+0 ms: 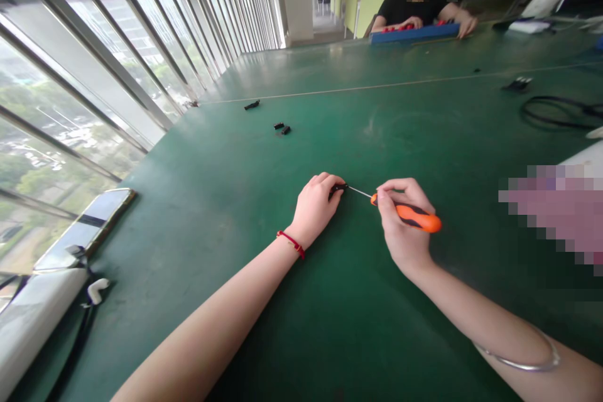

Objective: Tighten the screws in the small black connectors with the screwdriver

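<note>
My left hand (316, 206), with a red cord on its wrist, pinches a small black part (338, 188) low over the green table (358, 301). An orange and black screwdriver (419, 217) is held in my right hand (406, 229), its thin metal shaft pointing left. The shaft's tip meets the right end of the black part. Most of that part is hidden by my left fingers. Farther off, two small black pieces (282, 129) lie close together, and another black piece (252, 105) rests behind them to the left.
At the left edge are a phone (110, 213), a white box-like object (42, 320) and black cables. Metal railings (188, 19) run along the left. Across the table sits a person (414, 6) with a blue tray (414, 34). A black cable (556, 112) lies at right.
</note>
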Tool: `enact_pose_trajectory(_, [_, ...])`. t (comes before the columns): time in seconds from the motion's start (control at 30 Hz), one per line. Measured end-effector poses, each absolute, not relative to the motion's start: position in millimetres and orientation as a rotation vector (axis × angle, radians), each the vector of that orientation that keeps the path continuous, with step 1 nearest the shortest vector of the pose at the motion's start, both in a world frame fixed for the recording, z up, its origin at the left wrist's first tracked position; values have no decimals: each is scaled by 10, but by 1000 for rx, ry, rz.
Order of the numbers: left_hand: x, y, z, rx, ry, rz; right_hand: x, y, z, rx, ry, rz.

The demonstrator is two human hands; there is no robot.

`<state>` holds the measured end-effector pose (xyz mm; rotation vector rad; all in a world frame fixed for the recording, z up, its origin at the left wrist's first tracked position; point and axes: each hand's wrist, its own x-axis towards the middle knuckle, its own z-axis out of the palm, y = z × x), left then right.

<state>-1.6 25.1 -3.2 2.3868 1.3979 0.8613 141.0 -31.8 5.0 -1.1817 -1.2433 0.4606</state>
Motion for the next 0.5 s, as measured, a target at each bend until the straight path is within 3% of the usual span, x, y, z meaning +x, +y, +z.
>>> enact_pose_trajectory(0.5, [-7,246,-43,2451,1375,873,1393,-273,59,-1101,-1186,364])
